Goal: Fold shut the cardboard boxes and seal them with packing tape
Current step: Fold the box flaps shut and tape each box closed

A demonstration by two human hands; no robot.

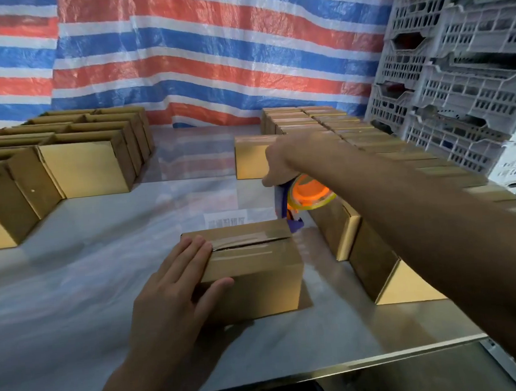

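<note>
The tarpaulin (210, 61) was striped in red, blue and white bands. The cardboard boxes (90, 167) were plain tan-brown. The tape dispenser (304, 193) was blue with an orange hub. The crates (469, 89) were pale grey with a lattice of holes; the table (83, 287) shone whitish grey.

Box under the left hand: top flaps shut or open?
Shut. On the box both flaps lie flat, meeting along a seam under glossy tape; the tape dispenser is at its right end.
</note>
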